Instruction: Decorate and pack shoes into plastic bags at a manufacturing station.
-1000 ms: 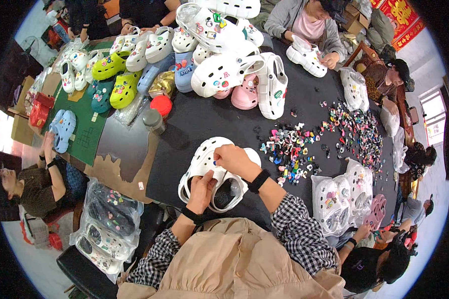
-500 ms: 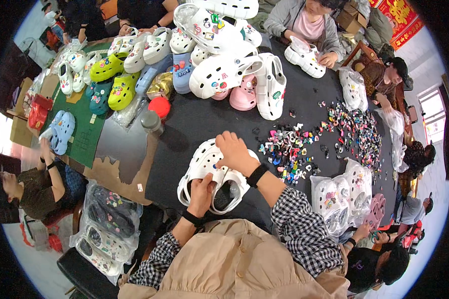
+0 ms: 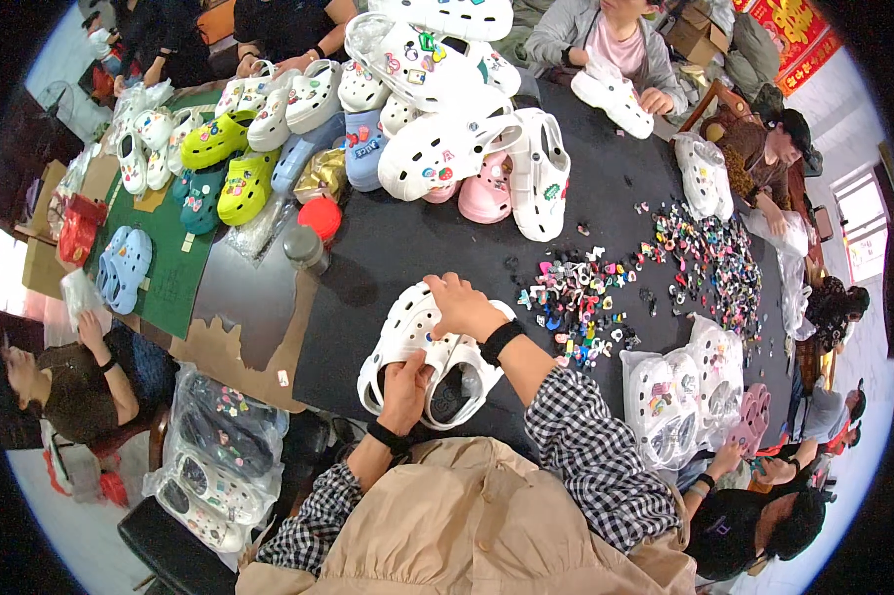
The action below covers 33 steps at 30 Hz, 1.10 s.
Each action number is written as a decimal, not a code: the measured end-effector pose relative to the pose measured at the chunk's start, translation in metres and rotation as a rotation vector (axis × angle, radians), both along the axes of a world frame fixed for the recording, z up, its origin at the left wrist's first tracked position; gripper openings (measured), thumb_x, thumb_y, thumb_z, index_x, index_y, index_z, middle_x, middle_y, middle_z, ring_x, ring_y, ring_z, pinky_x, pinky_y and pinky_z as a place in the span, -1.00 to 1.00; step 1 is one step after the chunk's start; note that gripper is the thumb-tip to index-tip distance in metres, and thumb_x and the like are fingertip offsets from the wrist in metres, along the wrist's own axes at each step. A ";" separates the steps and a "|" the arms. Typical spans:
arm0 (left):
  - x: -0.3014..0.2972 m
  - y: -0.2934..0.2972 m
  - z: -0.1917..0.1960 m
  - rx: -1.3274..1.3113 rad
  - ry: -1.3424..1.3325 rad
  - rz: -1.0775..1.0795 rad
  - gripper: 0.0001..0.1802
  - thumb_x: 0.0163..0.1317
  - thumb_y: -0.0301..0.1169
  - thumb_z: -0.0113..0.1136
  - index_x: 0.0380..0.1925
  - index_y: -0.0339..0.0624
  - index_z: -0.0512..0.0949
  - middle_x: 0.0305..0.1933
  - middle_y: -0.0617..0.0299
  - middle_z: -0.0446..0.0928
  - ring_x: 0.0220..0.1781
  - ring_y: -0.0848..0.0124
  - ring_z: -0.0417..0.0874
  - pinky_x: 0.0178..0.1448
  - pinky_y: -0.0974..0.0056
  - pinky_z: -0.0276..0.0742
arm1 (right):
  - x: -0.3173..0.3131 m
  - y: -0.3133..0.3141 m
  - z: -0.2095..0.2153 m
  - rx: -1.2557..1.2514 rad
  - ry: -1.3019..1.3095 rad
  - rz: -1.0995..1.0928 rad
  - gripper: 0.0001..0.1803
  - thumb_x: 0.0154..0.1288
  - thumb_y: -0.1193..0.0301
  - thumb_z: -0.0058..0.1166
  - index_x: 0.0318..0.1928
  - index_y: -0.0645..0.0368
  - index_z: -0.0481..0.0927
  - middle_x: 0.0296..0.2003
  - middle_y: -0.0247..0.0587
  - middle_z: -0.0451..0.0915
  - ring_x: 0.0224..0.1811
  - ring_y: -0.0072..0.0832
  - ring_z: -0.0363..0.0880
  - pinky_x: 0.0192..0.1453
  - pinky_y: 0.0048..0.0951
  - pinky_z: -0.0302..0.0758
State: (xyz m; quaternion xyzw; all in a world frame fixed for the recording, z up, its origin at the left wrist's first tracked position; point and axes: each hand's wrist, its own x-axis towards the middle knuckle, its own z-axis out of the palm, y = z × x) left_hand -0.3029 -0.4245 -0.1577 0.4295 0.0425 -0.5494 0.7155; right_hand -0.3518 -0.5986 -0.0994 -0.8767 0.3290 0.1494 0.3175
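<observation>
A pair of white clogs (image 3: pixel 399 334) lies side by side on the black tabletop right in front of me, toes pointing away, heel straps toward me. My left hand (image 3: pixel 404 393) grips the upper rim of the left clog at its foot opening, the thumb lying on top. Over the front of the pair, my right hand (image 3: pixel 462 306) is bent down with its fingers on the perforated top. The palm and fingers hide that part, so any small charm beneath them cannot be made out.
Loose colourful shoe charms (image 3: pixel 578 297) are heaped to the right. Bagged white clogs (image 3: pixel 657 402) lie nearer me. Decorated clogs (image 3: pixel 432 159) are piled at the back. A red-lidded jar (image 3: pixel 308 246) stands left of centre. Several co-workers sit around the table.
My right hand has shifted slightly and now covers a blue charm seen earlier on the clog. At left, a co-worker's hand has left the light-blue clogs and holds a clear bag.
</observation>
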 end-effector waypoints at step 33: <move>0.019 0.025 0.061 0.435 -2.009 -0.995 -0.47 0.01 -0.24 0.33 -0.10 -0.24 0.33 -0.34 0.01 0.52 -0.35 0.06 0.64 -0.36 0.08 0.55 | -0.135 0.060 -0.046 0.056 -0.487 -0.573 -0.31 0.25 0.17 0.05 0.35 -0.04 0.17 0.03 0.18 0.36 0.03 0.11 0.43 0.07 -0.09 0.44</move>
